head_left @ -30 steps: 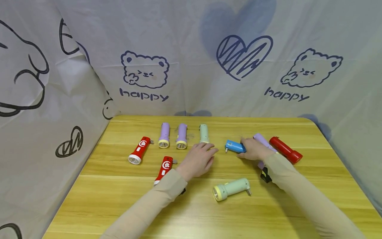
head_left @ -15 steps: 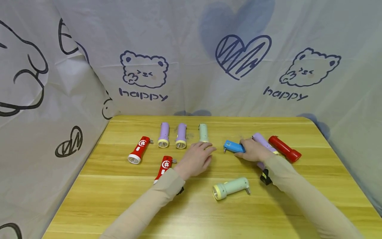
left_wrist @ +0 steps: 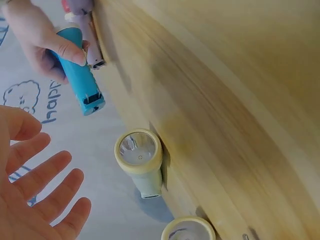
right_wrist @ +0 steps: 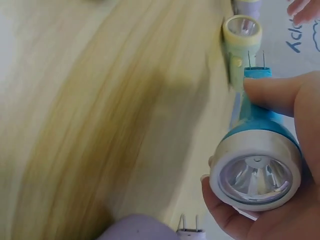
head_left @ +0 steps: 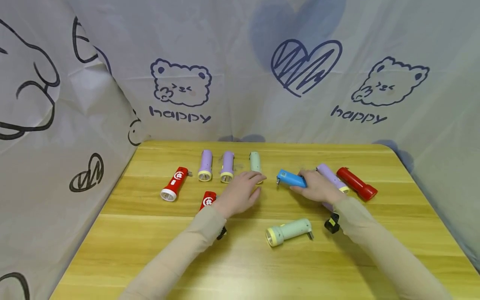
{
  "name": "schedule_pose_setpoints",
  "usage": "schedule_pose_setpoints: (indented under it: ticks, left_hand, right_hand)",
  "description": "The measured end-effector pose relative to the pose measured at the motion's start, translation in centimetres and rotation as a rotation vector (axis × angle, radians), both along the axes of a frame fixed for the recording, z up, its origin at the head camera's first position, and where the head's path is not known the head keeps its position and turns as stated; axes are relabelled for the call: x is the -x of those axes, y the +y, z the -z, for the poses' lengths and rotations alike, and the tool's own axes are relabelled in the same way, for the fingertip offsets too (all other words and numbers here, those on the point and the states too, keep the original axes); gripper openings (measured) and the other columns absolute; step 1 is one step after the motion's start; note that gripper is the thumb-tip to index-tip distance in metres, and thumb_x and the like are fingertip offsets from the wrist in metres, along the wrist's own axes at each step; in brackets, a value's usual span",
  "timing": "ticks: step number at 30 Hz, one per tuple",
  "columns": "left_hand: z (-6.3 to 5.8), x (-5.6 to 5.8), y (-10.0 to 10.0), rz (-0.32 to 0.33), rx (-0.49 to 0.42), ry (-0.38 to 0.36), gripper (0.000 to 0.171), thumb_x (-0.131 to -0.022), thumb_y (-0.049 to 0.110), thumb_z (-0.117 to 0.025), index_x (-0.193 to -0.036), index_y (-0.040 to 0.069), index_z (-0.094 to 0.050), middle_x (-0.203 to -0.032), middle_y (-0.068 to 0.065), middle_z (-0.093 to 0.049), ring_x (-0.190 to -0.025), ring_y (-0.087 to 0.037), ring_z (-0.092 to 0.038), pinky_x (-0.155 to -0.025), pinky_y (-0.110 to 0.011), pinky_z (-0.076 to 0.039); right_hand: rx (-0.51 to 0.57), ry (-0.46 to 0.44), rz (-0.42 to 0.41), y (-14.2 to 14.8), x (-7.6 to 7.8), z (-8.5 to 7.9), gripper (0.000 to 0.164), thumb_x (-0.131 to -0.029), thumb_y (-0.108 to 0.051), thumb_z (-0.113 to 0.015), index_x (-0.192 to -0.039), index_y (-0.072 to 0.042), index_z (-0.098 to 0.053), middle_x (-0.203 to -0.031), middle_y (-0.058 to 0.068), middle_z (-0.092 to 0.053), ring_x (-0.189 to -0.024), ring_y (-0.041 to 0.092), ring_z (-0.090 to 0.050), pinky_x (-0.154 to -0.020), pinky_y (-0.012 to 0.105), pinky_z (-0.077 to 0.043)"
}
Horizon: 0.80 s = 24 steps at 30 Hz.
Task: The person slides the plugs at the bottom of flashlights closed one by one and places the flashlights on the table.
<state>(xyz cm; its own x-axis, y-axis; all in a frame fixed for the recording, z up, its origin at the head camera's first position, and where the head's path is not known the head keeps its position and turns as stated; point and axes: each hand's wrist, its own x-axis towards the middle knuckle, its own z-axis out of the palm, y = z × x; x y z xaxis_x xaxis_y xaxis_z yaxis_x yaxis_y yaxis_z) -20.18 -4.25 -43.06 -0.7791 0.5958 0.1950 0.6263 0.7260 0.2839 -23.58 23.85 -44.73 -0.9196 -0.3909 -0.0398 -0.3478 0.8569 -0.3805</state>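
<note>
My right hand [head_left: 316, 187] grips a blue flashlight [head_left: 291, 178] round its body. In the right wrist view the flashlight's white-rimmed lens [right_wrist: 256, 176] faces the camera, with two metal plug prongs at its far end. The left wrist view shows thumb and fingers wrapped round it, over the table. My left hand [head_left: 240, 193] holds nothing; its fingers [left_wrist: 52, 172] are spread in the left wrist view. It hovers near a pale green flashlight [head_left: 255, 161], partly covering its lens in the head view. A red flashlight [head_left: 208, 201] lies partly hidden behind the left forearm.
Two purple flashlights [head_left: 206, 165] stand side by side at the back left, near another red flashlight [head_left: 174, 184]. At the right lie a purple flashlight [head_left: 330, 175] and a dark red one [head_left: 356, 183]. A green flashlight [head_left: 289, 231] lies at the front on the wooden table [head_left: 255, 275].
My right hand has moved slightly left with the blue flashlight, whose plug end has shifted left too. The left hand has drifted a little left. The head view has tilted slightly.
</note>
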Motion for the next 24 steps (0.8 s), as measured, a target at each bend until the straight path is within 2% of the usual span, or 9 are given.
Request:
schedule_pose_setpoints:
  ticks: [5,15,19,24]
  left_hand:
    - [-0.3,0.3,-0.5,-0.019,-0.127,-0.06,0.041,-0.103,0.02,-0.054,-0.142,0.009,-0.055,-0.144,-0.008,-0.059,-0.136,-0.028,-0.054,-0.117,-0.042,-0.042]
    - [-0.5,0.6,-1.1,-0.064,-0.342,-0.114,0.041,-0.103,0.016,-0.055,-0.143,0.008,-0.054,-0.143,-0.012,-0.06,-0.134,-0.03,-0.056,-0.115,-0.043,-0.044]
    - [-0.9,0.5,-1.3,-0.086,-0.433,-0.159,0.041,-0.103,0.017,-0.054,-0.144,0.009,-0.053,-0.144,-0.013,-0.059,-0.13,-0.032,-0.058,-0.111,-0.044,-0.047]
    - [-1.2,0.4,-1.4,-0.087,-0.567,-0.24,0.04,-0.104,0.015,-0.051,-0.143,0.005,-0.053,-0.144,-0.014,-0.058,-0.126,-0.032,-0.06,-0.111,-0.047,-0.047]
  right_hand:
    - [0.061,0.004,0.043,-0.6,-0.4,-0.5,0.042,-0.094,-0.036,-0.07,-0.116,0.0,-0.062,-0.095,0.011,-0.069,-0.078,0.019,-0.06,-0.072,0.034,-0.051]
    - [0.158,0.081,0.035,-1.5,-1.5,-0.7,0.039,-0.093,-0.034,-0.072,-0.115,-0.002,-0.064,-0.097,0.011,-0.069,-0.078,0.018,-0.06,-0.071,0.033,-0.05]
    - [0.211,0.106,0.028,-2.1,-2.1,-0.6,0.039,-0.093,-0.031,-0.072,-0.118,-0.002,-0.064,-0.1,0.012,-0.068,-0.08,0.019,-0.059,-0.071,0.032,-0.048]
    - [0.251,0.113,0.026,-2.9,-2.7,-0.7,0.042,-0.094,-0.032,-0.07,-0.123,-0.002,-0.063,-0.106,0.013,-0.068,-0.086,0.021,-0.061,-0.076,0.035,-0.05]
